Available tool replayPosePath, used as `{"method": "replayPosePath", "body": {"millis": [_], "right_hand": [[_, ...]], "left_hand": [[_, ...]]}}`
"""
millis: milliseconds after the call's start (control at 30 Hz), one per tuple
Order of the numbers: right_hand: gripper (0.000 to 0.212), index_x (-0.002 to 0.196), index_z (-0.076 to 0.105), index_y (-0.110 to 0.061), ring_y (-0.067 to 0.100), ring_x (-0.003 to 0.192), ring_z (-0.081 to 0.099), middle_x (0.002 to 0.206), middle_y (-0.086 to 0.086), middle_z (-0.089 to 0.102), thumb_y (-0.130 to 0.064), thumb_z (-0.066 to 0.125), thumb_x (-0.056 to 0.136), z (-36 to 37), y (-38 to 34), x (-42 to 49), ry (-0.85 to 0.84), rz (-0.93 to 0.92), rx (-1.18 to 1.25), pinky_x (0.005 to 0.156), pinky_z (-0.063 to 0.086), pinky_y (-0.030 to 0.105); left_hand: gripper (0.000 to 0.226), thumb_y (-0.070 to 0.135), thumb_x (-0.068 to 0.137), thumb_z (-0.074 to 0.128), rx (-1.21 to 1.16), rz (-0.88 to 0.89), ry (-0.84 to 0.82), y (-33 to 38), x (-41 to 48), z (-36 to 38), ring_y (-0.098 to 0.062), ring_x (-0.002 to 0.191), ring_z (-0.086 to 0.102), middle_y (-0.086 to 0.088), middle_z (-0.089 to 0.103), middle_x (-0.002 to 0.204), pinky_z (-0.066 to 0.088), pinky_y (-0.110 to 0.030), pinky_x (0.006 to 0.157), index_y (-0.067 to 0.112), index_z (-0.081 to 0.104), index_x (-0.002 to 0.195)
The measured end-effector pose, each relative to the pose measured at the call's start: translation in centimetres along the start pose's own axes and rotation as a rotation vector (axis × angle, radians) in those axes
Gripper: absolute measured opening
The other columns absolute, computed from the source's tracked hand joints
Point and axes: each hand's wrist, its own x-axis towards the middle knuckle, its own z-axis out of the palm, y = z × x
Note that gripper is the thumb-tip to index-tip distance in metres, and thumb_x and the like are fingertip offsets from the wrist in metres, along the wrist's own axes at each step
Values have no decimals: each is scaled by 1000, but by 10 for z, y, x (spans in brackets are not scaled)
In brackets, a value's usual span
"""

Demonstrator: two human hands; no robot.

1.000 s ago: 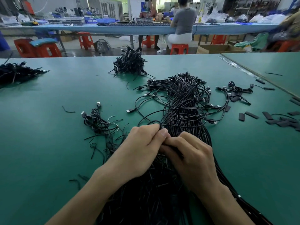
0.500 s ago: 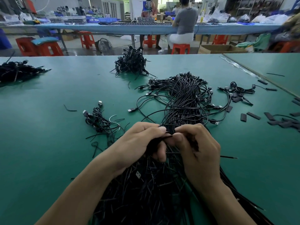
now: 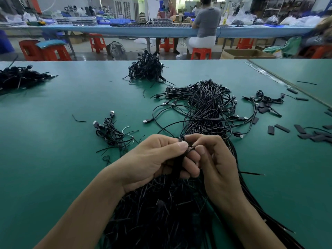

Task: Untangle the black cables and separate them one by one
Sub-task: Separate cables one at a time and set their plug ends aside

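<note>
Found black cables (image 3: pixel 206 112) heaped centrally on green table (image 3: pixel 53 168), stretching from far connector ends to near edge. Noted left hand (image 3: pixel 152 164) gripping a lifted hank of them, right hand (image 3: pixel 217 164) pinching apparently one strand at its top. Logged smaller tangle (image 3: pixel 111 135) just left.

**Two bare hands, bare forearms**

The left hand (image 3: pixel 149 162) and right hand (image 3: pixel 217 164) are uncovered, with short fingernails (image 3: pixel 182 145). The left forearm (image 3: pixel 86 212), lower left of the frame, and the right forearm (image 3: pixel 251 218), lower right, are bare too.
</note>
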Motion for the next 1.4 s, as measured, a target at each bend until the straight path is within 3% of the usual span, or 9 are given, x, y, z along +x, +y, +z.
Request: {"method": "replayPosePath", "body": {"millis": [100, 233, 400, 633, 833, 1033, 1133, 1233, 1400], "right_hand": [[12, 97, 52, -17, 19, 117, 63, 103, -1, 69, -25, 44, 100, 2, -2, -1, -102, 46, 165, 88, 53, 31], [10, 96, 52, -23, 30, 87, 66, 96, 4, 67, -31, 49, 99, 3, -4, -2, -116, 54, 165, 75, 54, 49], [7, 102, 57, -36, 17, 63, 54, 81, -8, 61, -37, 52, 98, 2, -2, -1, -65, -8, -94, 55, 45, 36], [18, 94, 60, -31, 5, 74, 67, 85, -17, 68, -14, 64, 93, 6, -1, -3, -51, -8, -142, 66, 46, 10], [16, 93, 62, -31, 7, 75, 67, 86, -13, 69, -15, 66, 90, 9, -3, -5, 47, -16, -163, 65, 51, 15], [22, 95, 62, -31, 5, 74, 68, 85, -17, 68, -11, 65, 89, 9, -5, -5, 107, -5, -188, 63, 51, 15], [17, 94, 61, -31, 9, 61, 68, 77, -12, 69, -15, 67, 91, 11, -9, -5, 99, -3, -172, 56, 53, 23], [7, 94, 63, -25, 4, 68, 69, 86, -13, 69, -22, 68, 90, 11, -12, -5, 93, -51, -168, 60, 55, 21], [7, 95, 69, -17, 3, 80, 69, 91, -13, 70, -16, 69, 88, 8, -10, -4, 82, -35, -164, 69, 51, 12]], "left_hand": [[33, 28, 96, 51, 26, -5, -17, 1, -1, 0, -17, 66, 68, -8, 69, 65, 53, -20, 60, 15, 75, 78], [39, 31, 97, 46, 91, -16, 10, -2, 2, 0, -13, 52, 56, 3, 48, 48, 46, -18, 56, 23, 64, 63], [50, 37, 102, 47, 84, -12, 146, -7, 6, -2, -12, 54, 51, 5, 43, 50, 43, -17, 53, 27, 52, 54], [50, 34, 106, 40, 362, 4, 288, -12, 10, 2, -6, 54, 50, 10, 45, 52, 40, -12, 52, 25, 43, 57], [44, 43, 106, 41, 288, 34, 295, -15, 12, 7, -13, 75, 60, 3, 59, 73, 60, -48, 78, 24, 57, 68], [51, 63, 97, 42, 350, 41, 328, -25, 12, 13, -39, 66, 72, -24, 65, 86, 58, -45, 47, 17, 60, 84], [50, 62, 98, 36, 511, 70, 372, -28, 14, 10, -21, 44, 61, -6, 67, 65, 40, -23, 34, 19, 56, 83], [54, 65, 95, 34, 532, 66, 384, -30, 16, 8, -8, 44, 50, 7, 52, 57, 40, -20, 45, 15, 49, 80], [80, 82, 85, 27, 637, 4, 314, -27, 16, 1, -23, 59, 53, -7, 52, 62, 53, -42, 68, 9, 58, 80]]}}
